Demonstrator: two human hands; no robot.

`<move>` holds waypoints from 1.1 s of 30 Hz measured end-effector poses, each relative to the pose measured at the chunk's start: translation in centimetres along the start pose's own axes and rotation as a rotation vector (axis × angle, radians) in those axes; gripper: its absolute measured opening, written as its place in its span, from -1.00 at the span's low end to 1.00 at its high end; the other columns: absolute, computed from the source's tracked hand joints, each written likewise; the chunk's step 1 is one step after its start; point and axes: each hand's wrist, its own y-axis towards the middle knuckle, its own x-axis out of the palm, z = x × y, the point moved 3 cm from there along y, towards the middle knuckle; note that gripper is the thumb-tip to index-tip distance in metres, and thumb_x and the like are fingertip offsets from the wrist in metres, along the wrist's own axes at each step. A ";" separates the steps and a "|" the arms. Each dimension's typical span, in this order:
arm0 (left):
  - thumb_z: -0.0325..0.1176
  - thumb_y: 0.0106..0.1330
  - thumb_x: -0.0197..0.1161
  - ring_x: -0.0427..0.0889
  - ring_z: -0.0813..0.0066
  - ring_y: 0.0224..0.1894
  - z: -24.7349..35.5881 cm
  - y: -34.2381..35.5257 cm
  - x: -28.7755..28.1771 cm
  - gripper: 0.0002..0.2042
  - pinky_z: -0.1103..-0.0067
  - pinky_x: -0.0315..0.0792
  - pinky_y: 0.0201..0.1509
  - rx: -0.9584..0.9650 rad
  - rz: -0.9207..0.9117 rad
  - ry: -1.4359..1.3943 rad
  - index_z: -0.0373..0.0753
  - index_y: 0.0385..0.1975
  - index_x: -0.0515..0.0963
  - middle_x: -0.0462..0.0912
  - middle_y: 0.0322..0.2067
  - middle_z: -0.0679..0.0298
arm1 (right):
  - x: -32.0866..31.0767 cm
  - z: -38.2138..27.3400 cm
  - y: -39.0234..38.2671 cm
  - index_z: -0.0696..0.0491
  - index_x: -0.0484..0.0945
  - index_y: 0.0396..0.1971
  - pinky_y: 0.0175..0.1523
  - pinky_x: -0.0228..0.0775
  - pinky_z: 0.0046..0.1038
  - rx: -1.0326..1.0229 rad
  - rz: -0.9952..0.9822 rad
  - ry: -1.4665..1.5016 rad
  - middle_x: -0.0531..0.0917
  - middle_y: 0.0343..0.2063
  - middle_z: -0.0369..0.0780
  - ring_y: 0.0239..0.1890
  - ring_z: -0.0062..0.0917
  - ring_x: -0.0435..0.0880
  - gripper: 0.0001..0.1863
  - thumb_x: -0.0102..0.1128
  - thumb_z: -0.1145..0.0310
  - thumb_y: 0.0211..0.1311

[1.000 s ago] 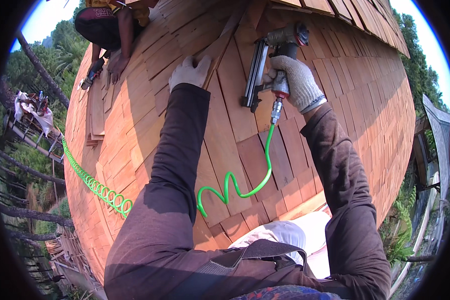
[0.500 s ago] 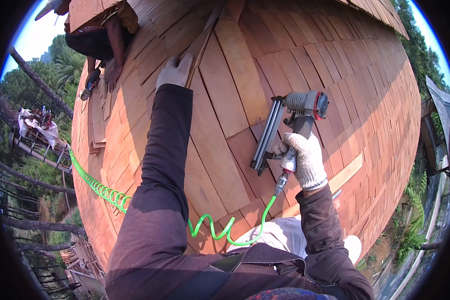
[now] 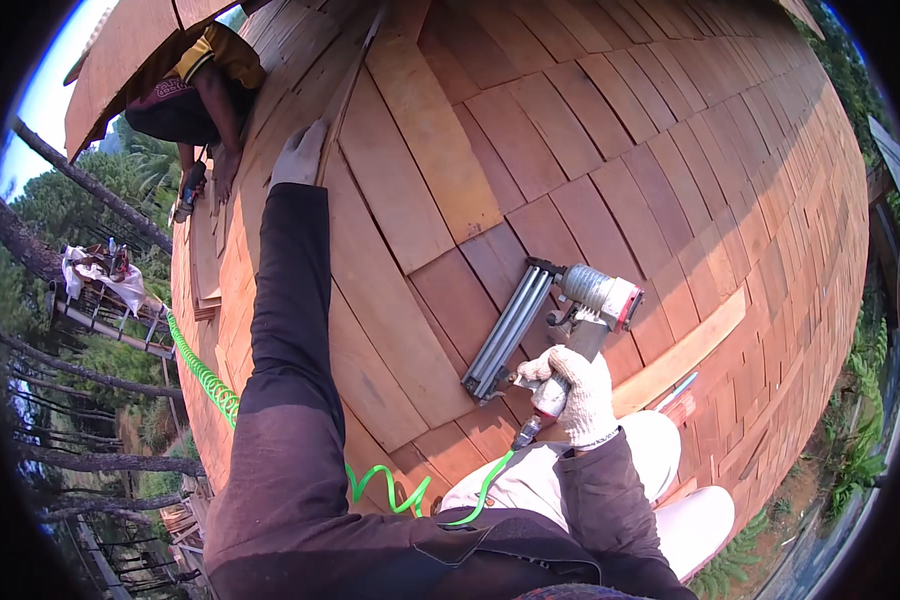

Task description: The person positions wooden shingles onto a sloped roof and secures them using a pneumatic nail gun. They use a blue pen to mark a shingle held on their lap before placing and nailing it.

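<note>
Left gloved hand [image 3: 297, 153] pressing flat on a wooden strip [image 3: 350, 75] at 11 o'clock; right hand [image 3: 575, 393] gripping a nail gun [image 3: 560, 325], best kept square to the shingles [image 3: 610, 130]

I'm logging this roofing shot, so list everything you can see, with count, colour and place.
wooden shingles: many, reddish brown, covering the curved roof
long plank: one, light brown, upper middle
nail gun: one, grey metal, right of centre
air hose: one, green, coiled, lower left
co-worker: one, yellow and dark clothes, upper left
trees: several, green, left edge
left hand: white glove, flat on roof
right hand: white glove, around gun's grip
</note>
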 end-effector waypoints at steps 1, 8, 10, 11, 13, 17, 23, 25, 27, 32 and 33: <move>0.15 0.38 0.20 0.55 0.14 0.31 0.2 -0.1 -0.1 -0.32 0.48 0.32 0.39 -0.002 0.004 -0.008 -0.39 0.20 0.58 0.62 0.20 -0.08 | 0.0 0.1 0.0 0.22 0.53 -0.36 -0.12 0.61 -0.20 0.005 0.006 0.013 0.61 -0.52 -0.15 -0.36 -0.31 0.69 -0.84 0.22 0.43 0.33; 0.16 0.39 0.17 0.57 0.17 0.29 1.5 2.0 3.1 -0.33 0.48 0.35 0.37 -0.159 0.021 0.089 -0.36 0.22 0.59 0.65 0.17 -0.07 | -1.4 -0.5 0.5 0.22 0.56 -0.36 -0.11 0.71 -0.11 0.018 0.127 0.070 0.63 -0.49 -0.14 -0.34 -0.27 0.72 -0.82 0.21 0.39 0.34; 0.11 0.44 0.12 0.58 0.07 0.28 -0.7 2.5 4.6 -0.40 0.43 0.36 0.36 -0.047 -0.060 0.182 -0.21 0.29 0.54 0.60 0.22 -0.11 | -2.8 0.3 1.3 0.20 0.49 -0.24 -0.15 0.72 -0.12 0.009 0.089 0.167 0.64 -0.47 -0.14 -0.35 -0.29 0.73 -0.84 0.23 0.42 0.35; 0.01 0.46 0.10 0.57 -0.04 0.27 -4.3 2.5 -1.9 -0.47 0.38 0.38 0.35 0.230 -0.141 0.471 -0.05 0.36 0.47 0.59 0.21 -0.13 | -1.1 1.5 0.9 0.18 0.45 -0.19 -0.16 0.71 -0.14 0.072 0.048 0.207 0.64 -0.47 -0.14 -0.36 -0.30 0.72 -0.82 0.25 0.44 0.36; -0.10 0.41 0.13 0.59 -0.23 0.19 -5.4 3.7 -5.2 -0.51 0.20 0.47 0.26 0.352 -0.200 0.700 -0.01 0.33 0.43 0.59 0.16 -0.21 | -0.2 2.0 0.8 0.18 0.46 -0.17 -0.20 0.67 -0.23 0.044 0.010 0.151 0.64 -0.47 -0.16 -0.39 -0.35 0.72 -0.79 0.28 0.42 0.35; -0.12 0.35 0.15 0.60 -0.35 0.12 -0.8 4.7 -2.0 -0.52 0.04 0.51 0.15 0.350 -0.394 1.095 -0.07 0.27 0.44 0.57 0.13 -0.29 | -2.3 0.9 0.6 0.14 0.48 -0.21 -0.32 0.60 -0.36 0.044 0.106 0.098 0.63 -0.47 -0.22 -0.48 -0.50 0.66 -0.77 0.34 0.36 0.32; 0.11 0.33 0.14 0.52 -0.10 0.30 16.6 -1.3 0.8 -0.36 0.13 0.39 0.36 0.131 0.017 0.861 -0.21 0.29 0.51 0.57 0.23 -0.12 | -3.7 0.4 -0.8 0.23 0.51 -0.07 -0.25 0.63 -0.32 0.090 0.297 -0.489 0.70 -0.35 -0.12 -0.35 -0.39 0.74 -0.49 0.36 0.06 0.30; 0.05 0.40 0.21 0.56 -0.02 0.27 19.3 -4.5 1.9 -0.41 0.24 0.42 0.35 0.383 0.040 0.685 -0.27 0.28 0.54 0.60 0.21 -0.08 | -2.4 -1.6 -2.7 0.26 0.53 -0.01 -0.19 0.64 -0.31 0.146 0.344 -0.620 0.73 -0.30 -0.04 -0.29 -0.31 0.77 -0.38 0.37 -0.03 0.25; -0.11 0.43 0.31 0.62 0.16 0.24 23.4 -10.1 4.1 -0.49 0.37 0.44 0.35 0.386 -0.070 0.301 -0.32 0.25 0.55 0.65 0.18 -0.02 | -2.9 -0.1 -1.5 0.27 0.54 -0.05 -0.21 0.64 -0.31 0.106 0.268 -0.498 0.73 -0.31 -0.05 -0.30 -0.32 0.77 -0.40 0.37 -0.01 0.25; -0.35 0.46 0.33 0.68 0.46 0.11 26.4 -24.2 9.7 -0.66 0.54 0.50 0.27 0.210 -0.436 -0.047 -0.42 0.12 0.64 0.73 0.07 0.14 | -3.4 1.7 -0.3 0.30 0.58 -0.12 -0.03 0.59 -0.27 0.096 0.318 -0.521 0.75 -0.27 0.00 -0.18 -0.26 0.77 -0.40 0.38 -0.02 0.21; -0.36 0.44 0.34 0.70 0.48 0.06 27.6 -26.1 10.4 -0.67 0.56 0.53 0.22 0.230 -0.492 0.013 -0.40 0.11 0.64 0.73 0.04 0.14 | -4.6 2.3 0.5 0.29 0.60 -0.08 0.09 0.54 -0.23 0.091 0.322 -0.597 0.76 -0.19 0.06 -0.05 -0.17 0.76 -0.35 0.36 -0.08 0.21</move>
